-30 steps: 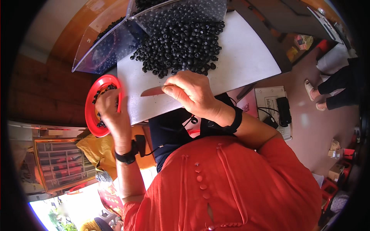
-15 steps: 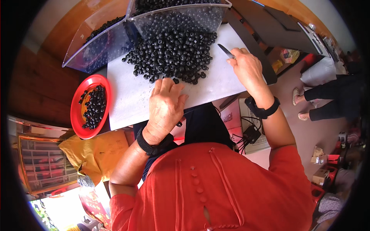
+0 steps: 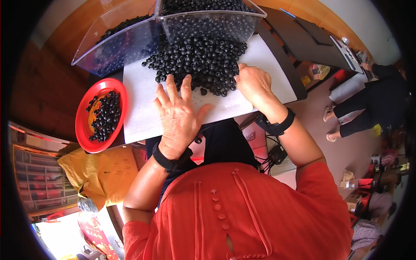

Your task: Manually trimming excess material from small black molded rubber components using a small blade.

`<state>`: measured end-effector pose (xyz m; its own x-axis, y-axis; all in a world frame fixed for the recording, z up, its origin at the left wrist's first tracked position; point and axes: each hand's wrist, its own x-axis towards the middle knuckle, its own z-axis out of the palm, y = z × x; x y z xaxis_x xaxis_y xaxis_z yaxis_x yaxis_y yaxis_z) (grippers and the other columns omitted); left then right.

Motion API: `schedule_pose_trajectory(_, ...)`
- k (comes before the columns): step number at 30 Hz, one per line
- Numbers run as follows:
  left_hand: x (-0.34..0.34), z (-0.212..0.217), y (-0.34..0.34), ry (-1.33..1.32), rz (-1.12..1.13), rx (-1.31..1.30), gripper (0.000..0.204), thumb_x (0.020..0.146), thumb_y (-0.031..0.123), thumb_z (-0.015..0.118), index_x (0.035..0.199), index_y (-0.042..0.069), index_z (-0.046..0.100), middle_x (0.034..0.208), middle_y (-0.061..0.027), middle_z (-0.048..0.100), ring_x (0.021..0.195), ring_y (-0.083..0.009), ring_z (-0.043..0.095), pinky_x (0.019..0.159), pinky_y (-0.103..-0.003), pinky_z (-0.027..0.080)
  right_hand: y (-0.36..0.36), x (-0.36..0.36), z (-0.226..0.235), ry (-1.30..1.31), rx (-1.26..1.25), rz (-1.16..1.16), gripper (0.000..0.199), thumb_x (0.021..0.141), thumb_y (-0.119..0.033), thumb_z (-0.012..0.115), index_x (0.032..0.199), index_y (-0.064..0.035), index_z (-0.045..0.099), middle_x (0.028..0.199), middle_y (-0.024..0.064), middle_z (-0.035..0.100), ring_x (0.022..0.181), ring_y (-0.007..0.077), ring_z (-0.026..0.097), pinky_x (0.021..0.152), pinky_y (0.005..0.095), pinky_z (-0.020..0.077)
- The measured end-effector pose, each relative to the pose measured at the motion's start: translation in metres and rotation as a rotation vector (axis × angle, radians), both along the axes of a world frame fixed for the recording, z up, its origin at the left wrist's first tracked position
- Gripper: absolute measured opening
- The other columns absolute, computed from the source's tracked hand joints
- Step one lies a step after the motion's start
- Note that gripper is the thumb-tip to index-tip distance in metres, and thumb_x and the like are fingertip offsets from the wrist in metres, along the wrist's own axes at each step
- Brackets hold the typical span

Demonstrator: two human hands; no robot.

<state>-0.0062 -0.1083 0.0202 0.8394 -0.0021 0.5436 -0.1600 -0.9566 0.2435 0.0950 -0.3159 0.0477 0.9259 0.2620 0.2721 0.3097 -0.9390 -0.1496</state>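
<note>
A heap of round black beads [image 3: 199, 60], some showing holes, lies on a white board [image 3: 145, 112] in front of me. My left hand [image 3: 177, 115] has its fingers spread at the heap's near left edge, fingertips at the beads and thumb out to the right. At the heap's right edge my right hand [image 3: 255, 86] is closed in a fist. It held a small dark-bladed knife a moment ago; the blade is now hidden by the hand and the beads. Left of the board, a red oval plate [image 3: 81, 125] holds a smaller lot of black beads.
Behind the heap stand two clear plastic bins, a left bin [image 3: 86, 56] and a right bin [image 3: 260, 14], with more black beads. A yellow bag [image 3: 102, 173] hangs below the plate. Black cables [image 3: 275, 155] lie below right. Another person's legs [image 3: 353, 106] show at the right.
My right hand has moved left to the heap's edge, and the knife blade has gone out of sight. My left hand has spread its fingers and reached farther toward the beads.
</note>
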Motion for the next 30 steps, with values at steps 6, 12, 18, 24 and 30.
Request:
schedule_pose_trajectory(6,0.003,-0.003,-0.011,0.049,-0.047,-0.018,0.097,0.080,0.061,0.077,0.153,0.007,0.044,0.150,-0.0349,0.039,0.126,-0.0546,0.045,0.103,-0.061,0.038,0.024,-0.009,-0.010,-0.103,0.051,-0.012,0.011,0.082,-0.008,0.063,0.088,-0.0003,0.069,0.082,0.0217,0.074,0.079,0.0398,0.074,0.074,0.0502,0.0554)
schedule_pose_trajectory(12,0.007,-0.006,-0.013,0.066,-0.023,0.013,0.101,0.081,0.063,0.076,0.155,0.006,0.039,0.154,-0.0370,0.035,0.128,-0.0595,0.042,0.104,-0.065,0.036,0.045,-0.015,-0.015,-0.144,0.076,-0.052,0.009,0.080,-0.007,0.065,0.086,-0.0016,0.068,0.075,0.0193,0.073,0.072,0.0375,0.074,0.070,0.0494,0.0553)
schedule_pose_trajectory(18,0.009,-0.008,-0.012,0.088,-0.021,-0.011,0.103,0.080,0.061,0.078,0.157,0.006,0.036,0.155,-0.0388,0.032,0.132,-0.0641,0.038,0.106,-0.067,0.033,0.057,-0.017,-0.020,-0.241,0.144,-0.004,0.008,0.078,-0.006,0.068,0.082,-0.0001,0.065,0.067,0.0187,0.071,0.064,0.0354,0.073,0.062,0.0452,0.0555)
schedule_pose_trajectory(24,0.014,-0.007,-0.006,0.079,-0.010,-0.002,0.100,0.080,0.056,0.079,0.157,0.007,0.037,0.156,-0.0360,0.033,0.134,-0.0597,0.039,0.107,-0.065,0.033,0.067,-0.018,-0.023,-0.333,0.192,0.041,0.009,0.076,-0.006,0.067,0.080,0.0008,0.063,0.061,0.0159,0.069,0.056,0.0309,0.071,0.054,0.0416,0.0541)
schedule_pose_trajectory(30,0.017,-0.005,0.004,0.066,0.014,0.044,0.099,0.079,0.055,0.079,0.156,0.006,0.039,0.155,-0.0356,0.036,0.133,-0.0562,0.041,0.107,-0.062,0.034,0.080,-0.018,-0.022,-0.158,0.268,0.057,0.012,0.083,-0.012,0.067,0.088,-0.0018,0.063,0.068,0.0163,0.071,0.064,0.0356,0.072,0.062,0.0494,0.0538)
